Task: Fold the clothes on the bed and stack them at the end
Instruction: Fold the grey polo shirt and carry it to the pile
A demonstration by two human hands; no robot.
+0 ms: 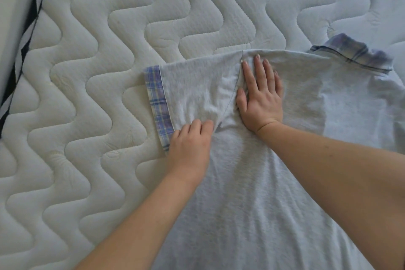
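A light grey T-shirt (252,182) lies spread on the quilted white mattress (98,61). Its collar (355,55) at the upper right and its sleeve cuff (157,103) at the left are blue plaid. My right hand (260,94) presses flat on the shoulder seam, fingers straight and spread. At the underarm, just beside the cuff, my left hand (190,140) has its fingers curled into the sleeve fabric, which bunches in wrinkles there. The shirt's lower part runs out of view at the bottom.
The mattress edge with a black and white zigzag trim (24,46) runs down the far left. Bare quilted mattress extends above and to the left of the shirt.
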